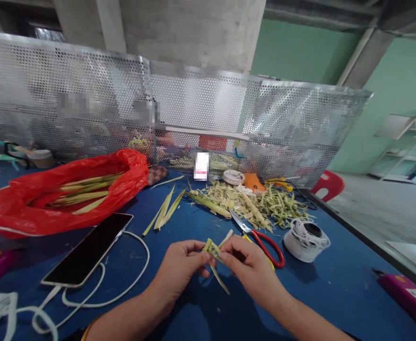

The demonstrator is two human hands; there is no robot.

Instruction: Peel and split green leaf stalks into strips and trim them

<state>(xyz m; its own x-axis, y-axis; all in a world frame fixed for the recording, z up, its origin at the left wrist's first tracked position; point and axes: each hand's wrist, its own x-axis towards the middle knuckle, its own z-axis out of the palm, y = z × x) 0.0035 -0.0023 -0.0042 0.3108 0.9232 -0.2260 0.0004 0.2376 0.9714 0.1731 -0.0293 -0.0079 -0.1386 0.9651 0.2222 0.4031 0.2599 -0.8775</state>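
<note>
My left hand (181, 265) pinches one side of a small folded piece of pale green leaf strips (211, 246), just above the table. On the other side, my right hand (252, 265) pinches the same piece between thumb and fingers. A loose strip end (220, 280) hangs below it, and another sticks up beside the right fingers. Behind my right hand lie open-looking scissors with red handles (269, 249), blades toward the leaf scraps. Something yellow (272, 263) shows partly under that hand. Several uncut leaf pieces (164, 212) lie beyond my left hand.
A heap of leaf scraps (245, 201) spreads behind the scissors. White twine (305, 240) stands right. A red plastic bag (131, 173) of leaves, a phone (89, 251) and white cable (146, 265) occupy the left. A perforated metal panel (201, 104) borders the blue table (211, 317).
</note>
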